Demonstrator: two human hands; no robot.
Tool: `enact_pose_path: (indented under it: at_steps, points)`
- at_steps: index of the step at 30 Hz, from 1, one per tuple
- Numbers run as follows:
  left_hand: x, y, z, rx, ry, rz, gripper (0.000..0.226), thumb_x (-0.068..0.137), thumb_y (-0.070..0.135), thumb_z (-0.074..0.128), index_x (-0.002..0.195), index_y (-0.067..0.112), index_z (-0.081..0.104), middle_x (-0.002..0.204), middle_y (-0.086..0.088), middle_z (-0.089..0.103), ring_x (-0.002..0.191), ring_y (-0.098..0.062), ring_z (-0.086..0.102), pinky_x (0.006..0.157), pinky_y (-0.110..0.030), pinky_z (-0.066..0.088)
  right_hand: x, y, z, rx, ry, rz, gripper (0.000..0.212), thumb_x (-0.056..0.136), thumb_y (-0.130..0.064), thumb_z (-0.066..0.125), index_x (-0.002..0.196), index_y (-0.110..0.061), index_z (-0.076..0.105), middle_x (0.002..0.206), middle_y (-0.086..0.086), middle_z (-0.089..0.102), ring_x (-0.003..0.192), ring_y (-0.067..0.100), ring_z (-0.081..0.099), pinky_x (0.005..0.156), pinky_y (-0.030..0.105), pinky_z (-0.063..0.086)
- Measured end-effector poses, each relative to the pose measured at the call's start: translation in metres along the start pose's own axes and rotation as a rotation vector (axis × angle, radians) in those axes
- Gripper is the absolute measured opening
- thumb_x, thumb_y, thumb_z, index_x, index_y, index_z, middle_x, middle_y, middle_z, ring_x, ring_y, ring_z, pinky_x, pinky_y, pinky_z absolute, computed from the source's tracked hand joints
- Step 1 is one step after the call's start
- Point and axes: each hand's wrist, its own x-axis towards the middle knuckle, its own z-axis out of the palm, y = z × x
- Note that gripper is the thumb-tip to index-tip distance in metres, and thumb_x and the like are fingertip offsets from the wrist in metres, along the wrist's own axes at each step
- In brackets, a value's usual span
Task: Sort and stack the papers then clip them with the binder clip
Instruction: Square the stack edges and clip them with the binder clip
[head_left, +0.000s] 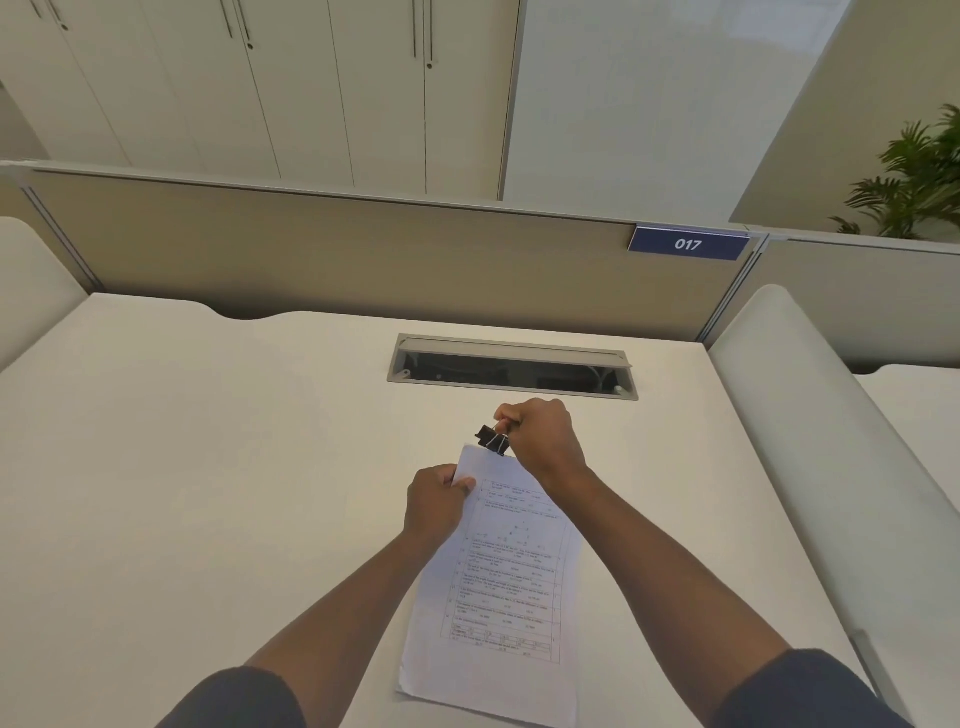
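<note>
Your papers (506, 582) are already squared into one stack, sitting lower center of the frame on the white tabletop (208, 467), with the printed side up and the stack angled a bit so its top edge leans toward the upper left. The near end runs down to the bottom edge of the frame between your two forearms.

Your left hand (435, 501) is gripping the stack near its top left corner, thumb on top of the sheet and the other fingers curled under the edge. Your right hand (537, 439) is just above it in the frame, clenched around the wire handles of the black binder clip (492, 439), pinching them together. The clip sits right at the top edge of the stack, roughly mid-edge, touching or almost touching the paper. Honestly can't tell from here if the clip's mouth is actually over the sheets or just at the edge.

Above your hands, center frame, there's the open cable tray slot (511, 366) set into the tabletop. Behind that runs the beige partition (311, 249) with a blue tag reading 017 (688, 243) at upper right. A potted plant (914, 176) pokes in at the far right edge, and white cabinets (260, 78) fill the top left.
</note>
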Motion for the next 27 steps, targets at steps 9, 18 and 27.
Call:
enact_pose_path:
  at_steps: [9, 18, 27]
  points:
    - [0.001, 0.004, 0.000, -0.007, -0.009, -0.003, 0.022, 0.091, 0.017, 0.059, 0.071, 0.012, 0.053, 0.068, -0.011, 0.051, 0.061, -0.020, 0.046, 0.061, -0.032, 0.034, 0.006, -0.008, 0.009, -0.063, -0.129, 0.018, 0.022, 0.088, -0.001, 0.060, 0.096, -0.011, 0.078, 0.092, 0.008, 0.075, 0.067, 0.012, 0.055, 0.067, 0.024, 0.045]
    - [-0.001, 0.005, 0.002, -0.017, -0.009, -0.005, 0.027, 0.091, 0.014, 0.059, 0.066, 0.009, 0.052, 0.064, -0.009, 0.051, 0.058, -0.021, 0.043, 0.059, -0.031, 0.031, 0.008, -0.009, 0.013, -0.095, -0.169, -0.015, 0.022, 0.088, -0.002, 0.059, 0.095, -0.010, 0.077, 0.091, 0.007, 0.075, 0.067, 0.012, 0.056, 0.067, 0.022, 0.043]
    - [-0.004, 0.005, 0.003, -0.013, -0.010, -0.003, 0.026, 0.092, 0.016, 0.059, 0.073, -0.003, 0.060, 0.069, -0.011, 0.058, 0.061, -0.022, 0.049, 0.060, -0.032, 0.035, 0.014, -0.009, 0.013, -0.149, -0.251, 0.000, 0.019, 0.086, -0.003, 0.063, 0.098, -0.010, 0.076, 0.098, 0.007, 0.075, 0.072, 0.013, 0.060, 0.069, 0.024, 0.047]
